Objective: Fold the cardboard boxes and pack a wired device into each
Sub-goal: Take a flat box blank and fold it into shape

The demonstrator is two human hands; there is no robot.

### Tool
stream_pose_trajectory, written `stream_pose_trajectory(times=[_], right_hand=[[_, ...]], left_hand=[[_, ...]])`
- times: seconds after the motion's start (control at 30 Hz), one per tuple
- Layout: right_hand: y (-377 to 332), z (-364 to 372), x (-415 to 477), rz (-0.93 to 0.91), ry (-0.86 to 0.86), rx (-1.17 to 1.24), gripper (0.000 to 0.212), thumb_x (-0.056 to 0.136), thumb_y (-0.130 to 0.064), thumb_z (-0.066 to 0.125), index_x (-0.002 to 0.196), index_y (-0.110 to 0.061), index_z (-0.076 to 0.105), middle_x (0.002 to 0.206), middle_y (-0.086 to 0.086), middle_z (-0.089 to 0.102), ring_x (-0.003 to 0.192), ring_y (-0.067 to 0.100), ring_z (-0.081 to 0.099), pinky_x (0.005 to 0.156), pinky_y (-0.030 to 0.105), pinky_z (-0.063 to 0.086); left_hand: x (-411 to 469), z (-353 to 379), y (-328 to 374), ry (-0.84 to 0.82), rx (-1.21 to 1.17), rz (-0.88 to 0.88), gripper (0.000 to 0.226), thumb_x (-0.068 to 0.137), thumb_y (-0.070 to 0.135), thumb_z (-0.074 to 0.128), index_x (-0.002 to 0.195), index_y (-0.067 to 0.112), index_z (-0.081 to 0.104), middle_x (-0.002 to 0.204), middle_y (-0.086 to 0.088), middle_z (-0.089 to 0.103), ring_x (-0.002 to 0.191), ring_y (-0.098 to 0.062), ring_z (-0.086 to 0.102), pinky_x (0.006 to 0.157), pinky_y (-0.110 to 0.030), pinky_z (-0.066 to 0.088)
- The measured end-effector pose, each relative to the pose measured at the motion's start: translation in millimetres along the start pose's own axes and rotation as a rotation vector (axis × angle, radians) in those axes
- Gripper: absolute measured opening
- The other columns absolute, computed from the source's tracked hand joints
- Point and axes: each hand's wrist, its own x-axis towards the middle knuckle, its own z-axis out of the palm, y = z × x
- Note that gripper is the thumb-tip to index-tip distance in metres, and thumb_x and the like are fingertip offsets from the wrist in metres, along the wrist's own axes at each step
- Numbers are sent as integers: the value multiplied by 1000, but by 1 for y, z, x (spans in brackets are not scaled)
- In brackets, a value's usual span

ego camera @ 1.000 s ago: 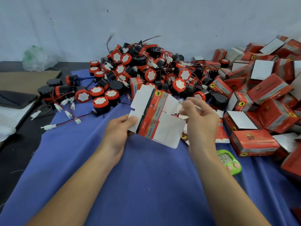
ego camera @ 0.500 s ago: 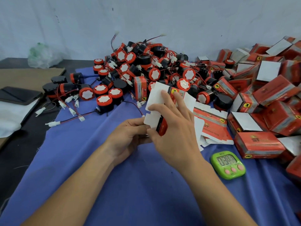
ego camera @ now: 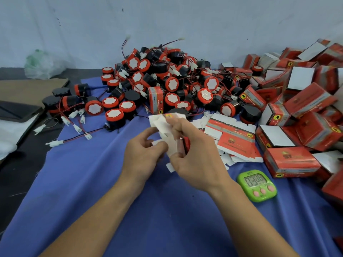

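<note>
Half-folded box [ego camera: 163, 125] is held up over the cloth [ego camera: 104, 191] between both hands, white flaps out and red print mostly hidden. It is blurred, so I cannot tell which tab is tucked. The left hand [ego camera: 143, 154] pinches a lower white flap with thumb and curled fingers, and the right hand [ego camera: 198, 160] curls round the box from the right. Likely risks: the card looks thin, so a hard squeeze from the right hand could crease a panel or tear a tab. Tabs tucked in the wrong order could leave the bottom loose, and a device would drop through. The flat blanks [ego camera: 234, 140] lie just right of the hands, where a wrist sweep could scatter them. The device pile [ego camera: 167, 84] sits just behind with tangled wires, so pulling one device could drag its neighbours or snag a connector [ego camera: 54, 144]. The timer [ego camera: 257, 184] is near the right wrist and easy to knock. The folded boxes [ego camera: 291, 162] are heaped at right and may slide.
</note>
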Motion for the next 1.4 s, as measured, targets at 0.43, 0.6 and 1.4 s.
stream_pose_trajectory(times=[0.43,0.6,1.4], right_hand=[[16,-1,6,217,456,373,7,78,-10,46,83,-15,44,91,-3,74,81,11,62,64,36,42],[17,-8,8,258,555,549,19,83,0,41,80,-12,55,80,-23,70,75,6,52,65,11,44],[36,-12,13,510,94,633,14,99,-22,60,107,-22,72,94,4,76,85,16,72,73,25,57]], left_hand=[[-9,-2,9,-356,-111,133,45,89,54,55,124,33,75,132,7,71,128,-12,63,103,-26,48],[-13,3,10,-341,100,258,73,84,78,58,142,34,56,143,9,60,137,-16,54,112,-40,45],[0,6,10,-27,155,57,29,90,42,46,93,60,68,96,30,72,90,7,65,66,-7,46]])
